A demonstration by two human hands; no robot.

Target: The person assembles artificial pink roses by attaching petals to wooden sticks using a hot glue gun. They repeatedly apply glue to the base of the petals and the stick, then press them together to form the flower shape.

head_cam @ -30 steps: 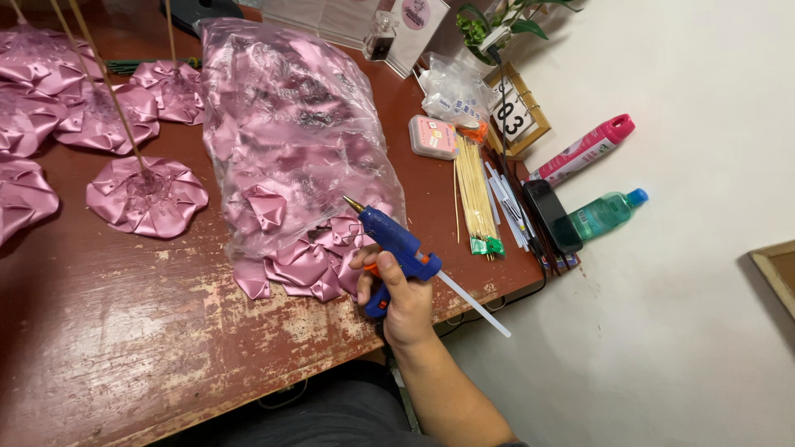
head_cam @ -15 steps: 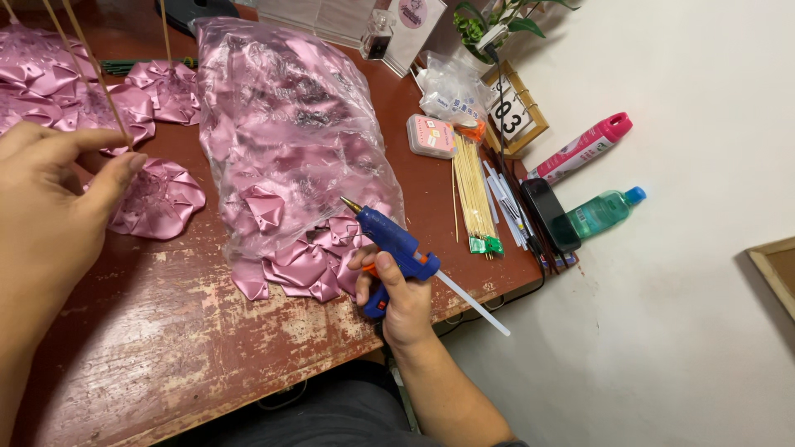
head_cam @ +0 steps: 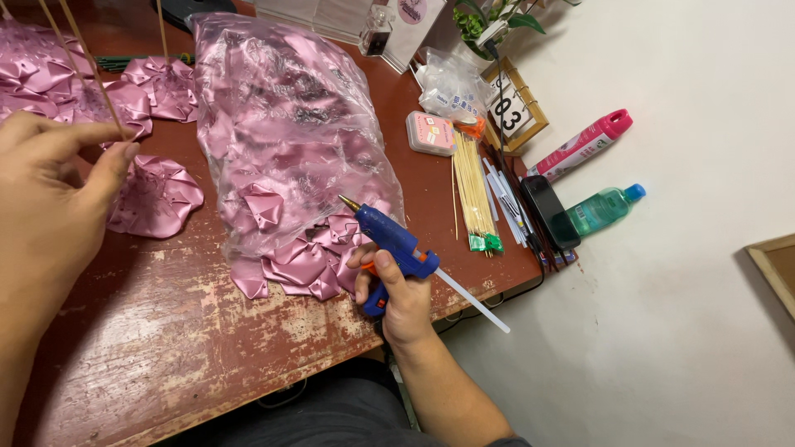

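We look down at a worn red-brown bench [head_cam: 190,348] with paint flaking off along its near edge. Our right hand [head_cam: 402,294] is wrapped around the handle of a blue glue gun [head_cam: 393,244], fingers closed on the grip with one at the orange trigger; the brass nozzle points up and to the left toward the bag, and a pale glue stick juts out behind. The gun looks light and rigid, and we judge the plastic handle the only safe place to hold it, since the metal tip may be hot. Our left hand [head_cam: 50,199] is raised at the left edge, thumb and forefinger pinching a thin wooden skewer [head_cam: 87,70], which seems stiff but easy to snap. The skewer's lower end stands in a pink satin flower [head_cam: 157,199] lying flat on the bench; the fabric looks soft, slippery and feather-light. Between our hands slumps a clear plastic bag [head_cam: 290,132] stuffed with folded pink satin petals, some spilling out beside the gun. To the right lie a bundle of skewers [head_cam: 474,186], a small desk calendar [head_cam: 513,103], and beyond the bench edge a green bottle [head_cam: 604,209] on pale flooring.
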